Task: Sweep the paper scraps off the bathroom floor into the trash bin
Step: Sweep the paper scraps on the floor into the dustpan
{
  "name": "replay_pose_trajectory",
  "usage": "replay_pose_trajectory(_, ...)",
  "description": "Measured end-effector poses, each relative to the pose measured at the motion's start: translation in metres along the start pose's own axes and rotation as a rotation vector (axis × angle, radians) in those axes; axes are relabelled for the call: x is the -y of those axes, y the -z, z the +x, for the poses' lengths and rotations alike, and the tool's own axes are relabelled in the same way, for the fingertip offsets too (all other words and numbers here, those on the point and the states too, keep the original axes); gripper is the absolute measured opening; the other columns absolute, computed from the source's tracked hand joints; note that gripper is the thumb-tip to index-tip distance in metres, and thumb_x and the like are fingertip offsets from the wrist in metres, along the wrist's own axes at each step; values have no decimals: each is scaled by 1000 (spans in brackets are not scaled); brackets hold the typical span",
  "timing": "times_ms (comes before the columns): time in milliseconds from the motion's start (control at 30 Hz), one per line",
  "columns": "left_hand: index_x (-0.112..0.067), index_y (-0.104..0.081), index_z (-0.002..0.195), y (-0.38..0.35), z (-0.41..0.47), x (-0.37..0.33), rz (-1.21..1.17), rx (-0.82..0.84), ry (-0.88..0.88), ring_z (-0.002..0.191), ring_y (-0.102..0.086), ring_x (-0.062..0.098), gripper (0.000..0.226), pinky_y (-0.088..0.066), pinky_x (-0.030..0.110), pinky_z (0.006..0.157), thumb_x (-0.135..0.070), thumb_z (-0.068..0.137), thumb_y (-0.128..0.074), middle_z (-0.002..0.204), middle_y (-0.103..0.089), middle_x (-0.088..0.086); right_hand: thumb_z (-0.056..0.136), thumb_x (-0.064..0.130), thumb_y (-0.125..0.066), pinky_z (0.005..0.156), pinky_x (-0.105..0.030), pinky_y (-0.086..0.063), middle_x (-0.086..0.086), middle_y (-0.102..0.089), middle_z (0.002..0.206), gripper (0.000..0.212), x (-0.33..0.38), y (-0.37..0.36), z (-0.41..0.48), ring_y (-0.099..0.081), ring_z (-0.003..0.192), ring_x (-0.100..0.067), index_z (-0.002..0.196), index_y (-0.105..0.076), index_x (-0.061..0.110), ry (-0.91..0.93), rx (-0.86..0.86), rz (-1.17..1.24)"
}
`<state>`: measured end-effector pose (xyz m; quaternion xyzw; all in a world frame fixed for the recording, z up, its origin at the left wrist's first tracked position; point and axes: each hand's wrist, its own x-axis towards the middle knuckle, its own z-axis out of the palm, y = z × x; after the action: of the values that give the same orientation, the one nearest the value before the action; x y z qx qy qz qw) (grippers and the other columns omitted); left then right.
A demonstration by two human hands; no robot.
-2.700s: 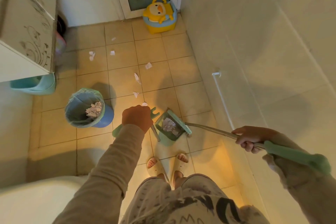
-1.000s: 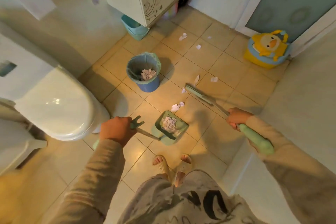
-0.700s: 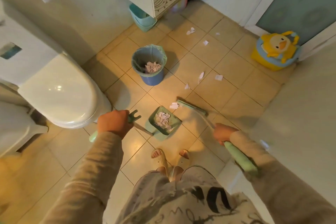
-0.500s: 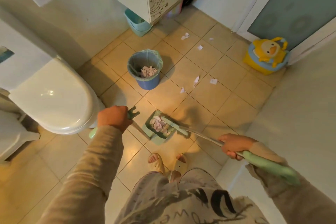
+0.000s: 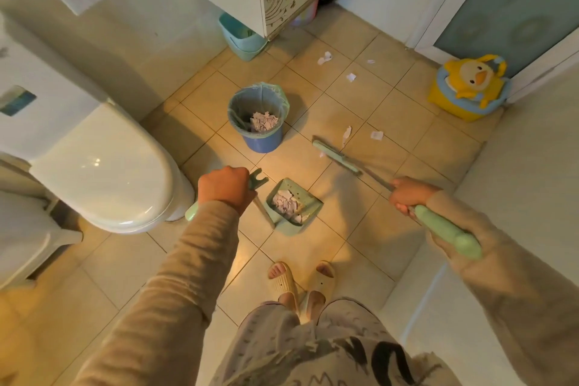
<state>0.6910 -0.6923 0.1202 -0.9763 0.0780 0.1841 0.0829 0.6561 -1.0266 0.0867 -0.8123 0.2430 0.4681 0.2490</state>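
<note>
We see the left hand (image 5: 226, 189) gripping the dustpan (image 5: 293, 206) handle at frame centre, the right hand (image 5: 407, 194) gripping the broom (image 5: 336, 157), scraps (image 5: 347, 134) beyond

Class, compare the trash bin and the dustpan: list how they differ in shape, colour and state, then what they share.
The trash bin is round; the dustpan is roughly rectangular. The trash bin is blue with a pale green liner; the dustpan is plain green. The trash bin stands alone, untouched; the left hand grips the dustpan's long handle. Both hold crumpled paper scraps.
</note>
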Motion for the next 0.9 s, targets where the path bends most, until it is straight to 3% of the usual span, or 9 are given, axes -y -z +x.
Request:
replay_pose_trajectory(67, -22, -65, 105, 11, 13, -5, 11, -1, -24, 88, -65, 27, 32, -51, 34, 74, -47, 86, -59, 93, -68, 4, 82, -3, -44, 44, -21, -38, -6, -53, 48, 11, 17, 10, 11, -48, 45, -18, 84, -54, 1, -29, -50, -25)
replay_pose_trajectory(133, -21, -65, 105, 20, 27, -10, 31, -6, -41, 89, -65, 27, 32, -50, 34, 75, -47, 86, -60, 94, -68, 5, 83, 0, -44, 47, -22, -38, 0, -51, 32, 21, 29, 16, 23, -49, 40, -19, 64, -50, 5, -46, -86, -25)
replay_pose_trajectory(200, -19, -64, 104, 27, 40, -16, 37, -1, -46, 88, -65, 27, 32, -49, 34, 76, -45, 86, -61, 93, -68, 5, 85, 5, -43, 51, -24, -36, 1, -47, 27, 25, 35, 21, 37, -47, 43, -19, 60, -46, 9, -56, -93, 8)
replay_pose_trajectory(300, -17, -65, 105, 31, 56, -28, 19, 27, -53, 89, -64, 27, 32, -49, 33, 78, -42, 86, -64, 94, -68, 6, 85, 8, -42, 55, -28, -36, -8, -48, 53, 23, 43, 19, 47, -42, 54, -19, 63, -46, 11, -90, -66, 34)
replay_pose_trajectory(400, -16, -65, 104, 25, 61, -30, 39, 21, -64, 88, -64, 28, 30, -46, 32, 71, -40, 86, -63, 94, -68, 7, 87, 7, -42, 53, -25, -35, -9, -52, 52, 29, 43, 4, 42, -40, 52, -18, 58, -45, 10, -93, -2, -95)
replay_pose_trajectory(500, -18, -65, 105, 19, 64, -20, 35, 8, -39, 87, -64, 27, 30, -48, 33, 71, -40, 86, -63, 93, -68, 6, 86, 0, -44, 50, -23, -34, -15, -64, 72, 18, 29, -14, 26, -42, 51, -18, 89, -62, 0, -98, 63, -254)
replay_pose_trajectory(600, -19, -65, 106, 19, 66, -15, 14, 20, -29, 85, -63, 25, 31, -50, 33, 74, -42, 85, -64, 91, -68, 5, 86, -3, -40, 44, -25, -37, -9, -48, 65, 49, 0, -19, 7, -45, 48, -17, 134, -43, 0, -58, 110, -138)
replay_pose_trajectory(700, -18, -65, 106, 19, 64, -17, 13, 22, -44, 84, -63, 24, 30, -51, 33, 75, -41, 86, -63, 91, -68, 4, 85, -4, -37, 37, -19, -34, -7, -45, 55, 54, -24, -23, -15, -40, 37, -13, 137, -42, 10, -33, 124, 91)
replay_pose_trajectory(900, -17, -66, 105, 11, 52, -19, 21, 14, -59, 83, -64, 24, 27, -53, 34, 76, -38, 88, -61, 89, -69, 5, 90, -2, -39, 34, -15, -31, -6, -44, 62, 46, -32, -68, -48, -38, 35, -8, 136, -40, 2, -23, 74, 311)
